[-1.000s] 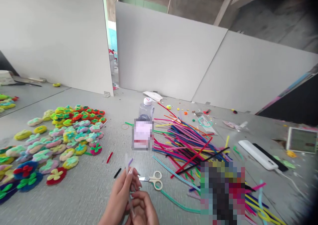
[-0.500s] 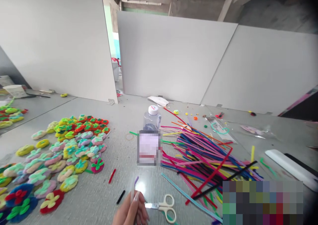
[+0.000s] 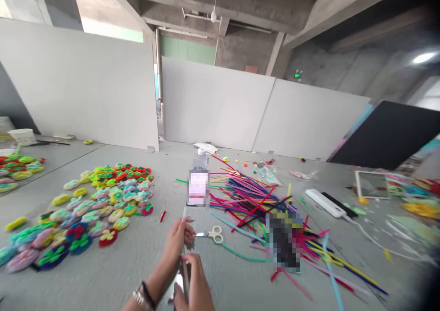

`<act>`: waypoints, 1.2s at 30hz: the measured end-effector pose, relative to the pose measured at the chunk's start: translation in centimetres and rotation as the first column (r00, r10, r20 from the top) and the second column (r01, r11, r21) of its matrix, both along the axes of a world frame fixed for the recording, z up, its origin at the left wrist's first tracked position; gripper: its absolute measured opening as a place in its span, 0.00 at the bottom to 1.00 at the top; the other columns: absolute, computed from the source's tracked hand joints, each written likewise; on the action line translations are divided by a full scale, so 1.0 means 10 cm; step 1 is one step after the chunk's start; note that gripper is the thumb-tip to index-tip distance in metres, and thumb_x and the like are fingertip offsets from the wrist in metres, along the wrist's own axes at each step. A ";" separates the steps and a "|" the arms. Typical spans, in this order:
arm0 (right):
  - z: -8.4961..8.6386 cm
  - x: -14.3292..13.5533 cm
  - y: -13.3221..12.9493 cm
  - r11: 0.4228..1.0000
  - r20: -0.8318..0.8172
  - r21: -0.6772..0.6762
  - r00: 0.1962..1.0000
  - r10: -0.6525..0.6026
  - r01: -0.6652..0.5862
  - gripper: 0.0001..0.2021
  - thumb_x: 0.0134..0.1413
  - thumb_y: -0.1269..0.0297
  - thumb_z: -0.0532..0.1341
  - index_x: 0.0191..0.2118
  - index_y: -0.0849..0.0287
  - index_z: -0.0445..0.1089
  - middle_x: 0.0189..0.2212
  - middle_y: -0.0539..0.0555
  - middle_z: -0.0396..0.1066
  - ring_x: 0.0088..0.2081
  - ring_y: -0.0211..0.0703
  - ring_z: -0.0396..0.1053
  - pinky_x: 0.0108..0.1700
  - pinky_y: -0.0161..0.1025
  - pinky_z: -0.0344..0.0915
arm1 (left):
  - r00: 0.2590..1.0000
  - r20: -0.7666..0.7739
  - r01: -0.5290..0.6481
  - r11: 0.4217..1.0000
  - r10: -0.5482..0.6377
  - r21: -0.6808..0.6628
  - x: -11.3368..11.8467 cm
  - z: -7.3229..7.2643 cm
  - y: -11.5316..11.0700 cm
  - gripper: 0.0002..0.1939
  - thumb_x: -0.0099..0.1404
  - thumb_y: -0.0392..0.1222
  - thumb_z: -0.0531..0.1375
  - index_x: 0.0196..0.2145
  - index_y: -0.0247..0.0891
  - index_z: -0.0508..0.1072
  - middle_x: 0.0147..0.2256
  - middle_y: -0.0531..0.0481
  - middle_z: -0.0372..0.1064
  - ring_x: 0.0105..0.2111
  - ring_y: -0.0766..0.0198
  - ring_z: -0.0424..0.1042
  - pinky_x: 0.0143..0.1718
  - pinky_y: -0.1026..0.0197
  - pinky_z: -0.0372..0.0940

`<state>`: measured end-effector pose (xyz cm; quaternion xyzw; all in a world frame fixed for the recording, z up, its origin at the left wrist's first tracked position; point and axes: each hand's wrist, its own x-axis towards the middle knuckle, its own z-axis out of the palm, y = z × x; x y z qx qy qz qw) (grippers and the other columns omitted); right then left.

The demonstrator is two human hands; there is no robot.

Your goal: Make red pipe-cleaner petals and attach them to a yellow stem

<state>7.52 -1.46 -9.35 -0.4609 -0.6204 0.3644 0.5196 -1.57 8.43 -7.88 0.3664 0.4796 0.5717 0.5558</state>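
Note:
My left hand (image 3: 181, 234), with a bracelet at the wrist, is closed in front of the propped phone. A thin pale strip (image 3: 184, 211) shows above its fingers, blurred. Just below, my right hand (image 3: 196, 281) is closed round a slim object with a dark grey side and a shiny pale patch (image 3: 179, 281); its kind is unclear. Cream-handled scissors (image 3: 216, 234) lie right of my left hand, blades towards it. Fuzzy flower pieces (image 3: 91, 217) in many colours are spread on the left. Loose pipe cleaners (image 3: 252, 192) form a pile on the right.
A phone (image 3: 198, 188), its screen blurred out, leans on a clear bottle (image 3: 201, 160). A short red piece (image 3: 162, 216) lies on the grey table (image 3: 137, 260). At right are a white bar-shaped device (image 3: 325, 202) with a cable and a blurred-out dark item (image 3: 285, 247). White panels (image 3: 213, 105) stand behind.
The view has tilted up and shifted, showing more ceiling and the table's right side. My right hand has come in from below with the slim object. The lilac strip tip is less distinct.

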 end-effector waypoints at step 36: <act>0.67 1.49 1.96 0.820 0.447 0.230 0.692 -0.567 0.524 0.11 0.53 0.72 0.53 0.34 0.61 0.73 0.34 0.59 0.72 0.38 0.47 0.69 0.42 0.39 0.62 | 0.845 0.009 0.533 0.843 -0.535 0.077 -0.10 0.09 0.25 0.26 0.59 0.57 0.59 0.43 0.31 0.72 0.15 0.62 0.51 0.13 0.74 0.45 0.16 0.68 0.41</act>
